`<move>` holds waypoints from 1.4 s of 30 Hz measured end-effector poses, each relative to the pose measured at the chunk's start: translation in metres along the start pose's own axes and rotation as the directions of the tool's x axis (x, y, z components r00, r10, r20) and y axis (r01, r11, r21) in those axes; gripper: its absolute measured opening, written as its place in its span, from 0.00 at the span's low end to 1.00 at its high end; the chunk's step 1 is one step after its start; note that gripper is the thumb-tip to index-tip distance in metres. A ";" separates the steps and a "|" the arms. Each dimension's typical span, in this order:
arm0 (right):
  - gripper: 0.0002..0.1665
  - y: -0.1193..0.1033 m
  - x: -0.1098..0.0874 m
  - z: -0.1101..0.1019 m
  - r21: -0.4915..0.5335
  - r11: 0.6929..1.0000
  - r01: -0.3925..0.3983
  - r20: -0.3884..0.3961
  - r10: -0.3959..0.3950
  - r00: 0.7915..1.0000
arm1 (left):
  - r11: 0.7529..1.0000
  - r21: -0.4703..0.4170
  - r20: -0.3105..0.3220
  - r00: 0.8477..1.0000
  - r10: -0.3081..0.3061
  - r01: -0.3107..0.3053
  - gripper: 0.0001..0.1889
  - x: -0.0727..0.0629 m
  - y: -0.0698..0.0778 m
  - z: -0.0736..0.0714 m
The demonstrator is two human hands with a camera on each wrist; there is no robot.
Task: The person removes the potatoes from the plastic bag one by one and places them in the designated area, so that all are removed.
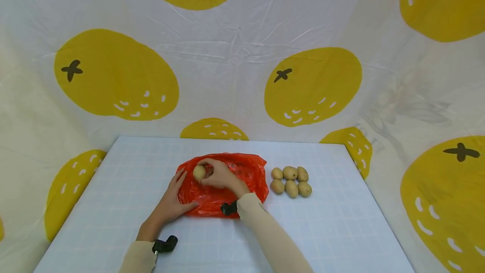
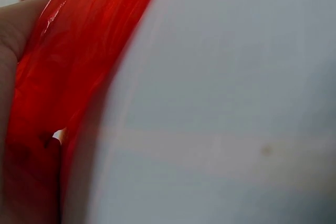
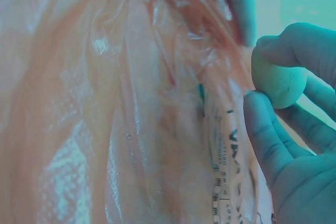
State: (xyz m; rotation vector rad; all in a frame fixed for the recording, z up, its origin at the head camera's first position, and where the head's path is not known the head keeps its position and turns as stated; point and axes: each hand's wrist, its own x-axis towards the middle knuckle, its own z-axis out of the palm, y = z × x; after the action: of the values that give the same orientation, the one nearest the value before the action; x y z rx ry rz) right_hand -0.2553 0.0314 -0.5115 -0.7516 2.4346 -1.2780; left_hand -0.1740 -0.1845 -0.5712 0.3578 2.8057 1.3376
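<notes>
In the head view a red plastic bag (image 1: 235, 195) lies mid-table, its mouth facing left. My right hand (image 1: 220, 175) pinches a potato (image 1: 199, 172) between thumb and fingers over the bag's left part. In the right wrist view the potato (image 3: 281, 80) is close beside the bag's printed film (image 3: 173, 145). My left hand (image 1: 172, 201) spreads its thumb and fingers against the bag's left edge. The left wrist view shows the red film (image 2: 79, 61) against that hand, which partly hides its fingers. The bag's contents cannot be made out.
Several potatoes (image 1: 291, 182) sit in two short rows right of the bag. The table (image 1: 333, 231) has a pale checked cover. Behind it hangs a white cloth (image 1: 223, 75) printed with yellow fruit. A black wrist camera (image 1: 165, 244) is strapped on the left wrist.
</notes>
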 end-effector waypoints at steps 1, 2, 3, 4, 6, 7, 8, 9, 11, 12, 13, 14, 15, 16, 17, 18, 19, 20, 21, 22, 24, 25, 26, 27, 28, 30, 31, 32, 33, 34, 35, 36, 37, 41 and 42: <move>0.30 0.000 -0.002 -0.001 0.012 1.000 0.000 -0.006 0.001 1.000 | 1.000 -0.002 0.000 1.000 0.002 -0.002 0.60 0.000 0.000 0.000; 0.30 0.000 -0.004 -0.001 0.022 1.000 -0.003 -0.011 0.003 1.000 | 1.000 -0.002 0.000 1.000 0.003 -0.003 0.60 0.000 0.000 0.000; 0.31 0.000 -0.007 -0.002 0.036 0.999 -0.003 -0.015 0.004 1.000 | 1.000 -0.003 0.000 1.000 0.002 -0.002 0.60 0.000 0.000 0.000; 0.31 0.000 -0.010 -0.003 0.044 0.999 -0.006 -0.019 0.006 1.000 | 1.000 -0.003 0.001 1.000 0.000 0.000 0.60 0.000 0.000 0.000; 0.31 0.001 -0.015 -0.004 0.063 0.998 -0.012 -0.025 0.014 1.000 | 1.000 -0.004 0.005 1.000 -0.003 0.003 0.60 0.000 0.001 0.000; 0.31 0.001 -0.018 -0.005 0.071 0.997 -0.017 -0.029 0.019 0.999 | 1.000 -0.005 0.006 1.000 -0.006 0.006 0.60 0.000 0.001 0.000; 0.31 0.000 -0.020 -0.006 0.079 0.997 -0.020 -0.034 0.023 0.999 | 1.000 -0.004 0.008 1.000 -0.008 0.008 0.60 0.000 0.001 0.000; 0.31 0.000 -0.022 -0.007 0.085 0.996 -0.022 -0.039 0.026 0.999 | 1.000 0.000 0.008 1.000 -0.009 0.009 0.60 0.000 0.001 0.000; 0.31 -0.001 -0.027 -0.009 0.095 0.995 -0.024 -0.050 0.029 0.998 | 1.000 0.002 0.008 1.000 -0.008 0.008 0.60 0.000 0.001 -0.001; 0.31 -0.001 -0.029 -0.010 0.100 0.995 -0.023 -0.057 0.028 0.998 | 1.000 0.000 0.008 1.000 -0.007 0.007 0.61 0.000 0.001 -0.001; 0.31 -0.002 -0.031 -0.011 0.104 0.994 -0.019 -0.064 0.026 0.998 | 1.000 -0.001 0.010 1.000 -0.007 0.007 0.61 0.000 0.001 -0.001; 0.31 -0.003 -0.034 -0.013 0.107 0.994 -0.013 -0.072 0.021 0.997 | 1.000 -0.001 0.011 1.000 -0.007 0.007 0.61 0.001 0.001 -0.001; 0.31 -0.003 -0.036 -0.014 0.108 0.994 -0.008 -0.080 0.017 0.997 | 1.000 -0.001 0.012 1.000 -0.006 0.006 0.61 0.001 0.001 -0.001; 0.31 -0.005 -0.038 -0.016 0.111 0.994 -0.001 -0.087 0.010 0.996 | 1.000 -0.005 0.014 1.000 -0.006 0.006 0.61 0.001 0.001 -0.001; 0.31 -0.006 -0.039 -0.017 0.118 0.993 0.006 -0.095 0.006 0.995 | 1.000 -0.008 0.016 1.000 -0.007 0.007 0.61 0.001 0.000 -0.001; 0.32 -0.007 -0.041 -0.019 0.123 0.992 0.011 -0.104 0.002 0.995 | 1.000 -0.007 0.017 1.000 -0.008 0.008 0.61 0.001 0.000 -0.001; 0.32 -0.009 -0.043 -0.021 0.129 0.992 0.015 -0.111 -0.001 0.994 | 1.000 -0.005 0.018 1.000 -0.009 0.009 0.61 0.002 0.000 -0.001; 0.32 -0.010 -0.045 -0.024 0.135 0.991 0.019 -0.119 -0.003 0.993 | 1.000 -0.004 0.018 1.000 -0.012 0.012 0.61 0.002 0.000 -0.001; 0.32 -0.011 -0.046 -0.026 0.140 0.990 0.024 -0.128 -0.006 0.992 | 1.000 -0.003 0.018 1.000 -0.015 0.015 0.61 0.002 0.000 -0.001; 0.32 -0.013 -0.048 -0.028 0.143 0.989 0.030 -0.138 -0.010 0.990 | 1.000 -0.002 0.019 1.000 -0.019 0.019 0.61 0.002 0.001 -0.001; 0.32 -0.016 -0.051 -0.035 0.147 0.988 0.041 -0.161 -0.017 0.987 | 1.000 0.005 0.022 0.999 -0.027 0.027 0.62 0.002 0.001 -0.001; 0.33 -0.017 -0.052 -0.038 0.151 0.987 0.046 -0.172 -0.020 0.985 | 1.000 0.006 0.023 0.999 -0.031 0.031 0.62 0.002 0.001 -0.001; 0.33 -0.019 -0.054 -0.041 0.149 0.987 0.054 -0.184 -0.027 0.983 | 0.999 0.005 0.023 0.999 -0.034 0.034 0.62 0.002 0.002 -0.002; 0.33 -0.021 -0.055 -0.045 0.147 0.987 0.063 -0.194 -0.034 0.980 | 0.999 0.005 0.024 0.999 -0.038 0.038 0.62 0.002 0.002 -0.002; 0.34 -0.023 -0.057 -0.049 0.148 0.987 0.068 -0.203 -0.037 0.978 | 0.999 0.005 0.024 0.999 -0.039 0.038 0.62 0.002 0.002 -0.002; 0.34 -0.026 -0.060 -0.056 0.155 0.985 0.078 -0.218 -0.042 0.975 | 0.999 0.006 0.021 0.999 -0.041 0.040 0.62 0.002 0.003 -0.002; 0.35 -0.027 -0.062 -0.060 0.158 0.984 0.080 -0.226 -0.043 0.973 | 0.999 0.008 0.019 0.999 -0.041 0.041 0.62 0.002 0.003 -0.002; 0.35 -0.028 -0.063 -0.063 0.157 0.984 0.082 -0.236 -0.043 0.971 | 0.999 0.011 0.018 0.999 -0.040 0.040 0.62 0.002 0.003 -0.002; 0.35 -0.028 -0.064 -0.066 0.159 0.984 0.081 -0.246 -0.040 0.968 | 0.999 0.013 0.018 0.999 -0.039 0.039 0.62 0.002 0.003 -0.002; 0.36 -0.028 -0.066 -0.070 0.162 0.983 0.081 -0.255 -0.038 0.966 | 0.999 0.015 0.018 0.999 -0.039 0.038 0.62 0.002 0.003 -0.002; 0.36 -0.028 -0.067 -0.073 0.160 0.984 0.084 -0.265 -0.039 0.964 | 0.999 0.017 0.019 0.999 -0.040 0.039 0.62 0.002 0.003 -0.002; 0.36 -0.028 -0.068 -0.076 0.156 0.984 0.088 -0.275 -0.042 0.960 | 0.999 0.019 0.019 0.999 -0.041 0.041 0.62 0.002 0.003 -0.002; 0.36 -0.027 -0.069 -0.079 0.149 0.985 0.091 -0.287 -0.045 0.957 | 0.999 0.018 0.019 0.999 -0.041 0.041 0.62 0.002 0.003 -0.002; 0.36 -0.024 -0.075 -0.091 0.115 0.988 0.106 -0.328 -0.063 0.942 | 0.999 0.020 0.017 0.999 -0.042 0.042 0.62 0.001 0.003 -0.002; 0.36 -0.023 -0.077 -0.094 0.110 0.989 0.100 -0.337 -0.057 0.940 | 0.999 0.019 0.016 0.999 -0.041 0.041 0.62 0.001 0.003 -0.002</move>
State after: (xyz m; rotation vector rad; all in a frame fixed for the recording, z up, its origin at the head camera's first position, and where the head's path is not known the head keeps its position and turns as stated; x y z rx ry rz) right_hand -0.2300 0.1281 -0.4384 -0.6482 2.5679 -1.6952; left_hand -0.1743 -0.1838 -0.5678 0.3088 2.7982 1.2947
